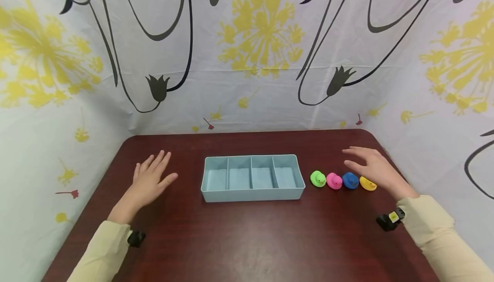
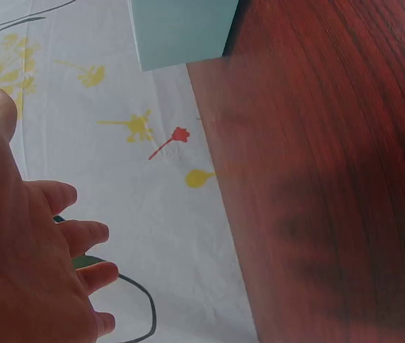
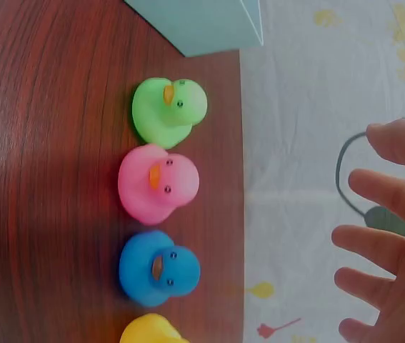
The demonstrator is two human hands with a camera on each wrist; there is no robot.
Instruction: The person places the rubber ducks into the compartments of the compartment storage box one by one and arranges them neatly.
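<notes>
Four compartments is more than I count here, so: a pale blue box (image 1: 252,195) with several compartments stands mid-table, nothing visible inside. To its right, rubber ducks sit in a row: green (image 1: 318,179), pink (image 1: 334,181), blue (image 1: 350,181) and yellow (image 1: 368,184). My right hand (image 1: 372,168) hovers by the yellow duck, fingers extended, holding nothing. On the left, my left hand (image 1: 148,183) is spread above the table, apart from the box. In the right wrist view the yellow duck (image 3: 152,330) is cut off by the lower edge.
The dark red wooden table (image 1: 247,239) has rounded far corners. A white cloth (image 1: 262,102) with yellow and grey plant prints hangs behind it and at both sides. Black wrist cameras (image 1: 390,220) are strapped at the sleeves.
</notes>
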